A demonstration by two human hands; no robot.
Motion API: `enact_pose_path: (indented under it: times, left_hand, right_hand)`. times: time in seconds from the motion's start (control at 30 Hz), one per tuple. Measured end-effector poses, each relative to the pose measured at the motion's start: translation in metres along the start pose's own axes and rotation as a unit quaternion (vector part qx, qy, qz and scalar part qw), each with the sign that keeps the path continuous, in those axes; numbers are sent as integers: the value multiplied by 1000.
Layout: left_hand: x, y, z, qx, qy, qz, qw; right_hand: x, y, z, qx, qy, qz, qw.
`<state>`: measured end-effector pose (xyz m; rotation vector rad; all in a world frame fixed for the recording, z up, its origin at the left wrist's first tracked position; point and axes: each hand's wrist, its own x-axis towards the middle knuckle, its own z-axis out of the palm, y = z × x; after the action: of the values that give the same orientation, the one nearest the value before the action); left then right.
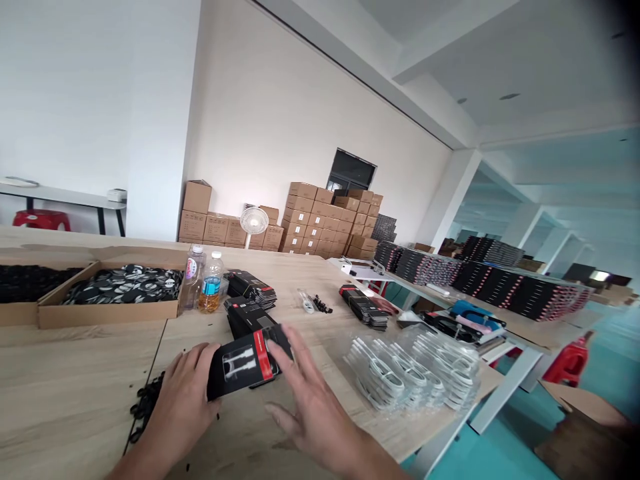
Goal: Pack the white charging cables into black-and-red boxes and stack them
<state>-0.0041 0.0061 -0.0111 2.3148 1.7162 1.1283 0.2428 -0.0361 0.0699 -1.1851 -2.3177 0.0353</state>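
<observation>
My left hand (189,390) is closed around the left end of a black cable box (240,363), tilted above the table. The box has a red band and a clear window showing two white cable connectors. At its right end is my right hand (310,400), fingers stretched and thumb apart, the fingertips over or against the box; whether they touch it I cannot tell. Just behind lie stacks of flat black boxes (250,290). Right of my hands, coiled white cables in clear bags (385,373) are piled up. Small black pieces (145,403) lie beside my left forearm.
Two plastic bottles (211,283) stand by an open carton of black round pieces (130,287). Another bundle of black boxes (364,307) lies further back. Stacked cartons (320,220) and a white fan (254,221) stand by the wall. A red stool (570,360) is at right.
</observation>
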Motion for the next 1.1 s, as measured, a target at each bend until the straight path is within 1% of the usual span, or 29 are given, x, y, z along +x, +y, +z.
enact_pose_path:
  times: [0.07, 0.1, 0.13, 0.2, 0.23, 0.3, 0.37, 0.4, 0.47, 0.53, 0.6, 0.7, 0.77, 0.83, 0.97, 1.03, 1.1]
  left_hand:
    - [0, 3, 2, -26, 32, -7, 999]
    - [0, 5, 3, -44, 46, -9, 998]
    - [-1, 8, 4, -66, 58, -11, 996]
    - [-3, 15, 7, -122, 64, -19, 990]
    - [-5, 19, 8, -157, 56, -25, 986]
    - [-8, 25, 10, -238, 15, -33, 971]
    - [-10, 30, 9, -319, -13, -33, 947]
    - [-11, 30, 8, -351, -14, -29, 936]
    - [-11, 29, 7, -390, 2, -18, 921]
    - [-12, 26, 5, -394, 11, -5, 919]
    - [-13, 22, 2, -376, 8, 5, 926]
    - [-13, 19, -6, -329, 10, 37, 944]
    - [-11, 18, -13, -295, 23, 65, 953]
    - [-8, 19, -18, -269, 49, 82, 958]
    - [-6, 20, -22, -236, 105, 98, 961]
    - [-7, 21, -23, -226, 122, 106, 961]
    - [-7, 22, -24, -220, 136, 112, 960]
  right_hand:
    - [2, -9, 14, 40, 113, 45, 992]
    - [4, -11, 22, 75, 156, 75, 982]
    - [5, -12, 29, 122, 182, 98, 971]
    - [10, -12, 42, 229, 192, 114, 947]
    - [12, -13, 47, 272, 191, 109, 937]
    - [15, -13, 53, 315, 190, 90, 926]
    - [17, -13, 54, 307, 184, 63, 932]
    - [17, -12, 54, 292, 175, 50, 939]
    - [17, -11, 51, 245, 155, 25, 957]
    - [17, -10, 44, 191, 142, -2, 971]
    - [19, -13, 34, 151, 121, -23, 981]
    - [24, -17, 19, 131, 88, -35, 987]
    - [24, -18, 15, 130, 80, -39, 987]
    - [21, -16, 20, 144, 96, -39, 984]
    - [10, -10, 40, 217, 175, -10, 960]
    - [7, -10, 45, 202, 186, -14, 962]
    - [8, -12, 43, 156, 185, -35, 970]
